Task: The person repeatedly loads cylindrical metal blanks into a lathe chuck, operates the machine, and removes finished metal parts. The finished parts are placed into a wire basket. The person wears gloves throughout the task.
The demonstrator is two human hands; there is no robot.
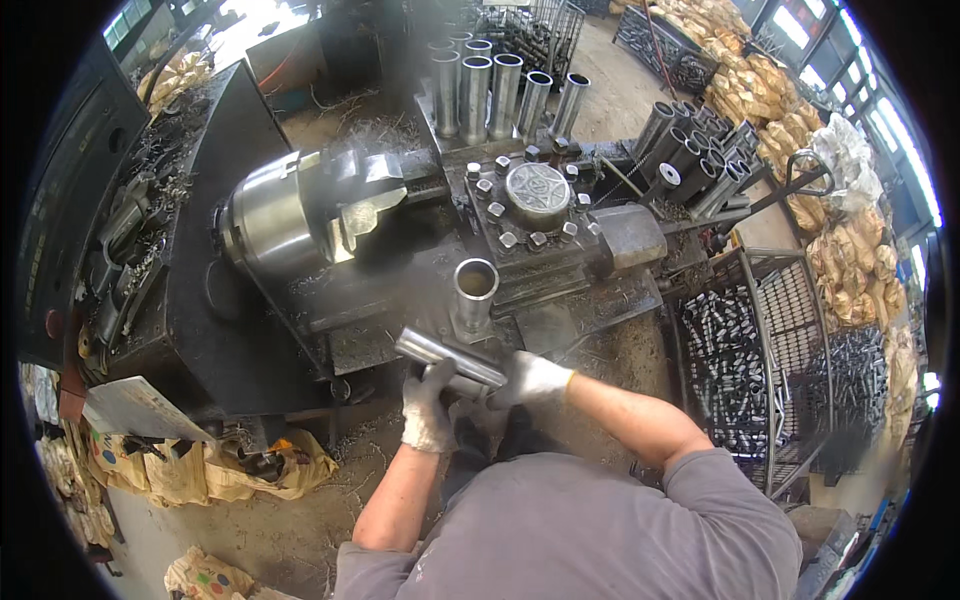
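In front of my body, a shiny steel tube (pixel 450 358) lies tilted between my two gloved hands, its left end higher. My left hand (pixel 428 408), in a grey-white glove, is closed around its left part from below. My right hand (pixel 536 381), in a white glove, grips its right end. A second cylindrical shape shows under the tube; whether it is a separate piece I cannot tell. Just beyond my hands, another steel tube (pixel 476 282) stands upright on the lathe. Farther off are the lathe's chuck (pixel 270 215), with large jaws, and its bolted tool post (pixel 540 190).
Several steel tubes (pixel 476 90) stand upright behind the tool post, and more tubes (pixel 690 160) stand at the far right. A wire crate (pixel 765 330) holds small metal parts on the right. Metal shavings (pixel 380 140) lie around the machine. Yellow sacks (pixel 250 468) lie at the lower left.
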